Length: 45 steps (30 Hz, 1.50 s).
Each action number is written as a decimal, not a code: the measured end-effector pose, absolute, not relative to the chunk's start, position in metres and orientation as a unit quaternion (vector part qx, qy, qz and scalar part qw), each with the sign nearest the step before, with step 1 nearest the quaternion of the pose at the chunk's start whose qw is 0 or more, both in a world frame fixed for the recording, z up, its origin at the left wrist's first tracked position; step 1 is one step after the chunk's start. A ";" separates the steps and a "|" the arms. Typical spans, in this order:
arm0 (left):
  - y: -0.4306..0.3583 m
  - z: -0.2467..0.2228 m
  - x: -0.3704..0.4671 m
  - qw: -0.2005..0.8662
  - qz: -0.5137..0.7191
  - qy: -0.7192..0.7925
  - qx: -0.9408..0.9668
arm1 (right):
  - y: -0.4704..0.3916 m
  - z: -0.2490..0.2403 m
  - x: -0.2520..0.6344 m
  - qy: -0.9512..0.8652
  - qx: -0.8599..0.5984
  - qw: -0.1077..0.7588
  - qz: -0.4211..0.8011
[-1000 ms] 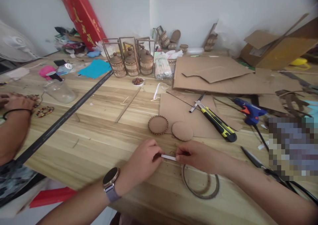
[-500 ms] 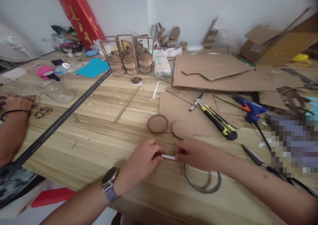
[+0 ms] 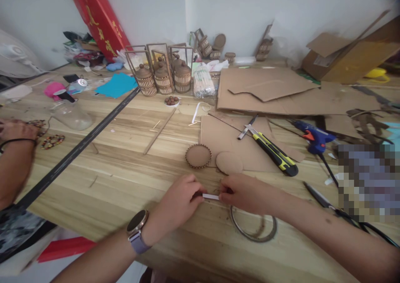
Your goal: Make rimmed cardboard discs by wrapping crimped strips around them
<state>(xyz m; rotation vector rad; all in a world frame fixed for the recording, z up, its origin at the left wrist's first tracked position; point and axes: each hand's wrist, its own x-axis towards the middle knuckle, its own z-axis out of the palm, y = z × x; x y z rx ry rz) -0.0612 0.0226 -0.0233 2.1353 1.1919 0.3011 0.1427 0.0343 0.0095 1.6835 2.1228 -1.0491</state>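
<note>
A short white strip (image 3: 211, 197) is stretched between my two hands, just above the wooden table. My left hand (image 3: 184, 195), with a watch on its wrist, pinches the strip's left end. Its right end is pinched by my right hand (image 3: 239, 192). Partly under my right wrist lies a ring-shaped hoop (image 3: 272, 232). Beyond my hands are a round cardboard disc with a beaded rim (image 3: 198, 156) and a plain cardboard disc (image 3: 229, 162).
A yellow-black cutter (image 3: 273, 152), a pen and cardboard sheets lie ahead. On the right are a blue glue gun (image 3: 315, 137) and scissors (image 3: 325, 202). Small woven baskets (image 3: 163, 78) stand at the back. Another person's hand (image 3: 18, 131) is at the left with beads.
My hands hold nearly the same pose; my right hand and the strip's right end have shifted very slightly left.
</note>
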 end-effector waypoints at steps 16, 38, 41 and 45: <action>0.022 -0.022 -0.059 0.327 0.131 0.458 0.816 | 0.034 0.014 0.139 0.728 0.575 0.122 -0.353; 0.019 -0.031 -0.063 0.289 0.148 0.419 0.848 | 0.031 0.018 0.135 0.739 0.575 0.121 -0.331; 0.018 -0.030 -0.062 0.281 0.155 0.417 0.850 | 0.030 0.018 0.136 0.739 0.578 0.120 -0.325; 0.017 -0.027 -0.061 0.263 0.155 0.424 0.853 | 0.029 0.017 0.136 0.739 0.579 0.117 -0.325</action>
